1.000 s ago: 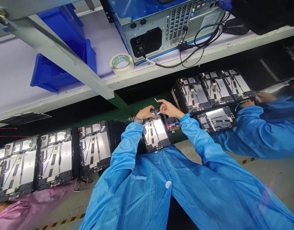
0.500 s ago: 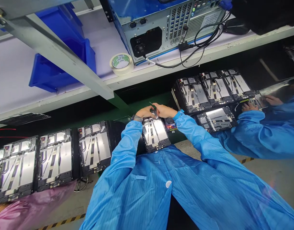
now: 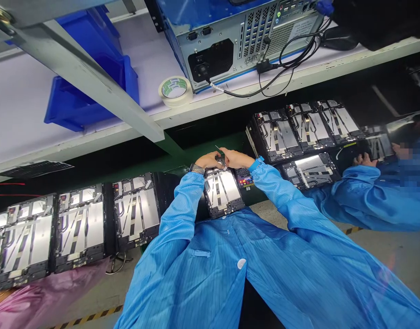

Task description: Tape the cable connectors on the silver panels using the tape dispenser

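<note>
Both of my hands meet at the far edge of an open tablet chassis [image 3: 223,194] with a silver plate and black ribbon strips. My left hand [image 3: 207,160] rests curled on its top edge, a watch on the wrist. My right hand [image 3: 236,158] is closed in a pinch on a thin pointed tool [image 3: 219,151], like tweezers, whose tip sticks up between the hands. A small black device with coloured buttons [image 3: 244,178] lies just right of the chassis.
Several more open chassis lie in a row to the left [image 3: 136,210] and in a stack at the right [image 3: 299,130]. A co-worker's sleeve and hand [image 3: 364,160] work at the right. Above are a shelf with a tape roll [image 3: 174,90], blue bins [image 3: 93,87] and a computer case [image 3: 237,36].
My right hand came down from a raised, pointing pose with a small white strip and closed in against my left hand. The co-worker's hand shifted along the right-hand chassis.
</note>
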Demonstrator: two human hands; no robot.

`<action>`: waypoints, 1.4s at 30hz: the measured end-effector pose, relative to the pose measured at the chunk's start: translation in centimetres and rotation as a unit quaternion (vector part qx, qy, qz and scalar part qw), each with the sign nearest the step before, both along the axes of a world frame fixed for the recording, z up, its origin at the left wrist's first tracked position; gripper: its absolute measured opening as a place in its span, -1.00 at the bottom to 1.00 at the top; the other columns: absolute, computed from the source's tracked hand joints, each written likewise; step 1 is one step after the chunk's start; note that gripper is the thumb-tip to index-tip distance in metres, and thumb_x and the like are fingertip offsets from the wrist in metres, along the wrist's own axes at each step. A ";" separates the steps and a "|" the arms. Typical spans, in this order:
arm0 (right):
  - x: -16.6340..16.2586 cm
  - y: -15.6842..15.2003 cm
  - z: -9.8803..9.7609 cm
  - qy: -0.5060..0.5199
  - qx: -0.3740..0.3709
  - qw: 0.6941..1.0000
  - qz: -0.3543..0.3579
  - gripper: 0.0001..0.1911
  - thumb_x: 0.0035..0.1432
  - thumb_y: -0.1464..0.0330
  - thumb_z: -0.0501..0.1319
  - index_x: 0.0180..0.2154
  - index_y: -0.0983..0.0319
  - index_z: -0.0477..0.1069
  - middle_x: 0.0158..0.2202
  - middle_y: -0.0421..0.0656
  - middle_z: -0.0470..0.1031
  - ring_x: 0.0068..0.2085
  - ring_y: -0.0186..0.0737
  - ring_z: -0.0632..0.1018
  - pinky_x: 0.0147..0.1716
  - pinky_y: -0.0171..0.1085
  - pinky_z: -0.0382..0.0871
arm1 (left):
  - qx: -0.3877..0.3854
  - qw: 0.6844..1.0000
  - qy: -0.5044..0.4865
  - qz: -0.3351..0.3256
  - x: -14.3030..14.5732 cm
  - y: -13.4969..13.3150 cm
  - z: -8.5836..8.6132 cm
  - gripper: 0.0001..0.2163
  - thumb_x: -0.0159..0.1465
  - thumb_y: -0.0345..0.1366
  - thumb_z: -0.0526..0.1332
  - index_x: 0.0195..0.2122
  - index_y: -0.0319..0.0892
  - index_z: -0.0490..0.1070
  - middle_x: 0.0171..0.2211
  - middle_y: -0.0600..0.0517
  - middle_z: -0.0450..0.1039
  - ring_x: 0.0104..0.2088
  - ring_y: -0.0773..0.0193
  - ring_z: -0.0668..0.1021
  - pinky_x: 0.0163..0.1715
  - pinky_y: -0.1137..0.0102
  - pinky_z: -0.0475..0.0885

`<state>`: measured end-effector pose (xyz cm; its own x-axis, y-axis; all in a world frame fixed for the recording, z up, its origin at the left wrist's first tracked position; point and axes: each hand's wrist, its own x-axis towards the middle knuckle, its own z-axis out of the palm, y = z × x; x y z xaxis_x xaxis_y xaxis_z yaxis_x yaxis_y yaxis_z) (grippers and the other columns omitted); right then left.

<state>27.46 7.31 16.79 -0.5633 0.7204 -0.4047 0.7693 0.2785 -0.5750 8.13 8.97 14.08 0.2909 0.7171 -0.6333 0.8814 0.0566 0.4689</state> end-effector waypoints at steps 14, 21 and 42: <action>-1.2 -1.3 -0.8 -0.055 0.063 0.996 -0.007 0.09 0.24 0.35 0.42 0.55 0.32 -0.20 0.04 0.17 0.65 0.11 0.23 0.64 0.03 -0.08 0.46 | 0.010 1.000 -0.014 0.016 0.1 -0.4 0.8 -0.29 -0.01 -0.06 0.56 0.19 -0.02 0.45 0.10 0.00 0.63 0.11 -0.07 0.63 0.05 0.32 0.51; -1.9 -1.4 -0.9 -0.077 0.079 0.994 -0.019 0.10 0.22 0.36 0.44 0.56 0.29 -0.17 0.16 0.27 0.56 0.15 0.32 0.61 0.07 0.00 0.47 | 0.006 1.000 -0.013 -0.001 0.1 -0.5 0.8 -0.26 0.01 0.00 0.54 0.22 -0.05 0.43 0.17 -0.05 0.60 0.17 -0.08 0.60 0.09 0.32 0.48; 1.4 -3.4 -8.3 0.229 0.001 0.925 -0.303 0.03 0.22 0.24 0.33 0.56 0.15 -0.13 -0.09 -0.15 0.46 -0.30 -0.22 0.48 -0.18 -0.18 0.50 | 0.058 0.997 0.042 -0.026 0.3 -1.7 0.4 -0.20 0.06 0.21 0.48 0.28 0.04 0.36 0.28 -0.13 0.45 0.33 -0.16 0.42 0.33 0.03 0.25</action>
